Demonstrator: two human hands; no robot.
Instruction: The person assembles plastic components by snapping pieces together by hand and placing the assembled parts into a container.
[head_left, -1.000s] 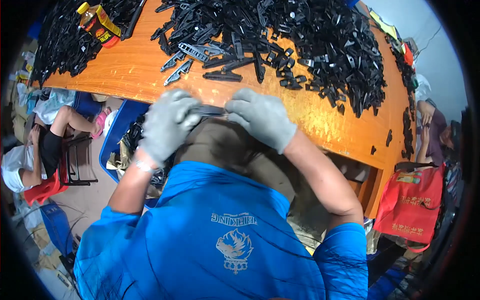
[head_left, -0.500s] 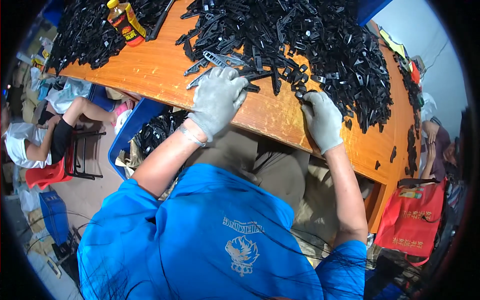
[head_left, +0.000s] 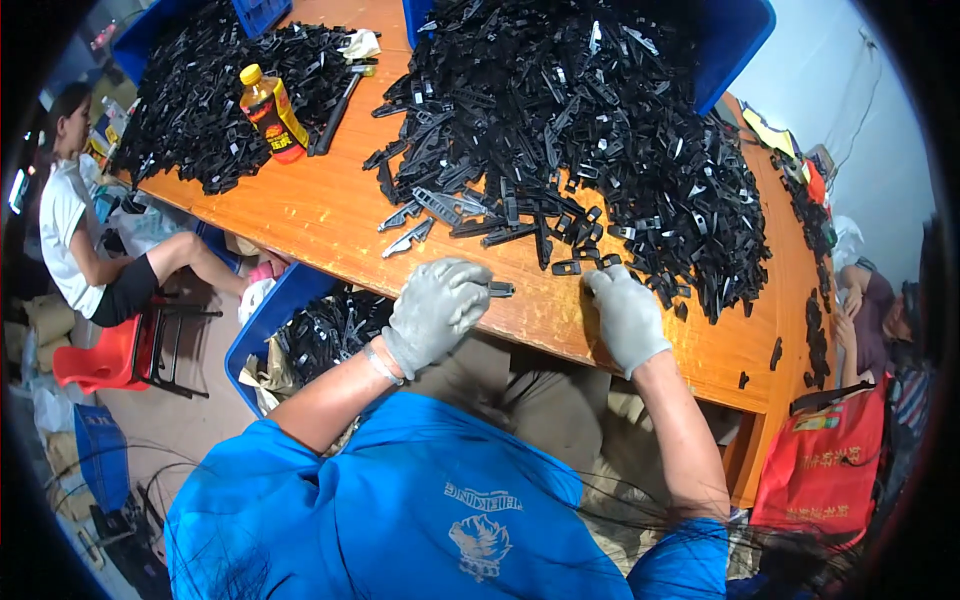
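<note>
My left hand (head_left: 438, 310), in a pale grey work glove, is closed over a long black plastic part (head_left: 501, 289) at the table's front edge; only one end of the part sticks out past the fingers. My right hand (head_left: 627, 318), gloved alike, bends its fingers down to the tabletop. Its fingertips are together beside small black clips (head_left: 567, 268), and whatever they pinch is hidden. Beyond both hands spreads a large heap of black plastic parts (head_left: 540, 120). A few ribbed greyish pieces (head_left: 437, 206) lie at its near left edge.
A yellow-capped drink bottle (head_left: 274, 118) stands left, beside a second black heap (head_left: 190, 110) and a dark-handled tool (head_left: 337, 112). Blue bins (head_left: 740, 55) rise behind; another blue bin (head_left: 243, 350) with black parts sits below the table edge. Other people sit left and right. A red bag (head_left: 820, 475) hangs right.
The view has tilted up, showing more of the table's far side. My left hand has drawn back from the greyish pieces to the table edge, with a black part now showing in it.
</note>
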